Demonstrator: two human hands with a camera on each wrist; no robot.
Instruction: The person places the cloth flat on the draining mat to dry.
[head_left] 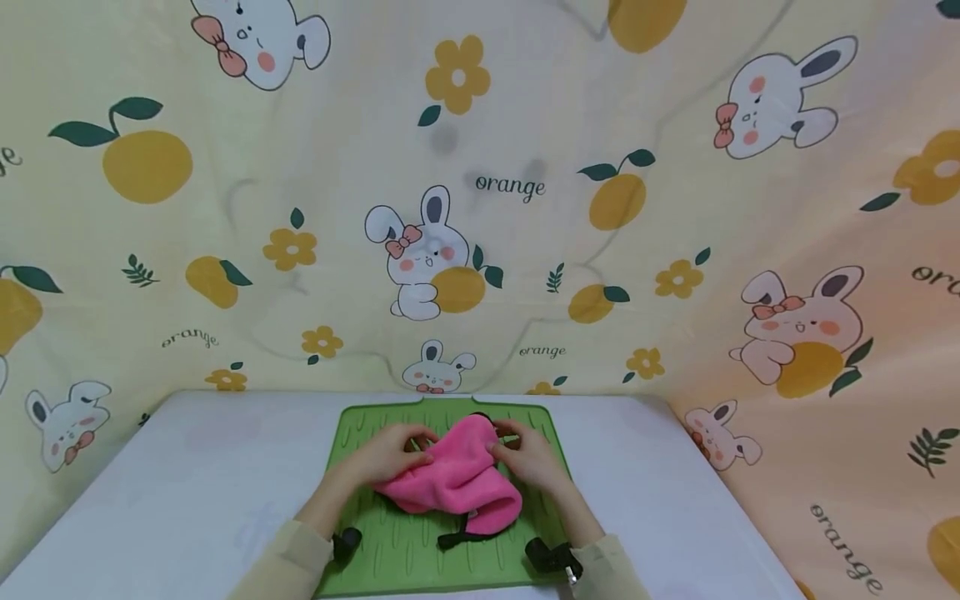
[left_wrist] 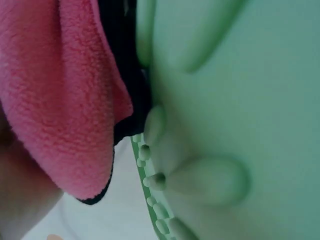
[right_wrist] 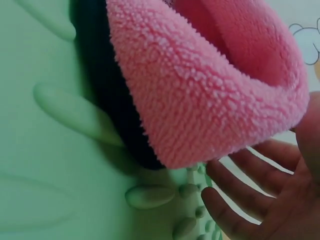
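A crumpled pink fleece piece with black trim (head_left: pixel 457 471) lies bunched over a green ribbed mat (head_left: pixel 375 550). Its fuzzy pile and dark edging fill much of both wrist views. From the left, my left hand (head_left: pixel 390 452) pinches its edge, thumb on top. In the left wrist view that hand (left_wrist: pixel 32 200) is mostly hidden behind the fleece (left_wrist: pixel 55 100). My right hand (head_left: pixel 531 457) grips the upper right edge with thumb over the cloth. The right wrist view shows its spread fingers (right_wrist: pixel 240 190) behind the folded fleece (right_wrist: pixel 190 105).
A black strap end (head_left: pixel 457 540) sticks out from the fleece toward the mat's front. The white table (head_left: pixel 225 467) extends around the mat. A printed curtain (head_left: pixel 337 167) hangs behind and along the sides. Dark wrist cameras (head_left: pixel 551 557) sit by both cuffs.
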